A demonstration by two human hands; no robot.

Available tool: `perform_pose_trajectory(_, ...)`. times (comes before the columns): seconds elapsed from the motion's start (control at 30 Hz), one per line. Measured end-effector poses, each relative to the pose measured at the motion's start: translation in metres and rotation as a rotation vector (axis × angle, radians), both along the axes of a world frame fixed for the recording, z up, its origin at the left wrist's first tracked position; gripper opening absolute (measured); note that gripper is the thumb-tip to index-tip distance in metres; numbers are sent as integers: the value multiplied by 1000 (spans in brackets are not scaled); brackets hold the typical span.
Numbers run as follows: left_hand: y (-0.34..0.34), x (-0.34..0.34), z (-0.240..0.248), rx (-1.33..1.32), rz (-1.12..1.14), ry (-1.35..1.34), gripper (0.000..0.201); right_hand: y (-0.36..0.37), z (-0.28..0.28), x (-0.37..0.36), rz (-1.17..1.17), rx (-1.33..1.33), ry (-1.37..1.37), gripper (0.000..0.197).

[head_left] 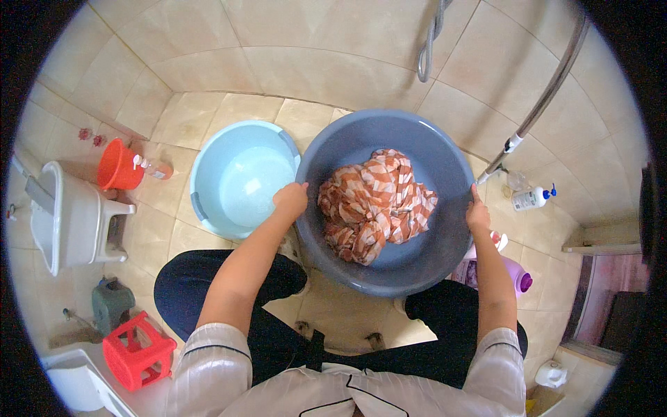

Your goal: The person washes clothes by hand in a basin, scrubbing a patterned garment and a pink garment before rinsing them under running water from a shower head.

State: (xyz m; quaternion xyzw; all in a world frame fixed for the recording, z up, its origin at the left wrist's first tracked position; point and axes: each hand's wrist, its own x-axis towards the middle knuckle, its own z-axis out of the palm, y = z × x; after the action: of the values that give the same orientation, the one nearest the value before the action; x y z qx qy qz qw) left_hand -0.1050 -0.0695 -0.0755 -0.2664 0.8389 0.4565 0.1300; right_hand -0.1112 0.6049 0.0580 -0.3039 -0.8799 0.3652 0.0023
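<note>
A large grey-blue basin [451,170] is in front of me between my knees. Inside it lies a bunched-up cloth with orange-brown and white checks [379,201], which looks like a garment or a sheet. My left hand [290,200] is closed on the left rim of this basin. On the opposite side my right hand [477,214] grips the right rim, its fingertips at the edge and part of its grip hidden by the rim. Just left, close to the big basin, stands a smaller light blue basin [215,156] that appears to hold clear water.
At left are a red bucket [119,165], a pump bottle [158,169], a white washtub on legs [69,215] and a red stool [139,353]. A white bottle with a blue pump [531,199] and a purple jug [511,276] stand right. A hose [556,80] hangs along the wall.
</note>
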Motion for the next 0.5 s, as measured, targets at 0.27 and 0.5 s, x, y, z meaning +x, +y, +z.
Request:
perform_pose_trajectory(0.27, 15, -154, -26, -90, 35, -104, 61, 15, -16, -120, -18, 22, -71, 49)
perform_pose_trajectory(0.5, 18, -202, 0, -126, 29, -135, 58, 14, 7, -165, -19, 20, -156, 48)
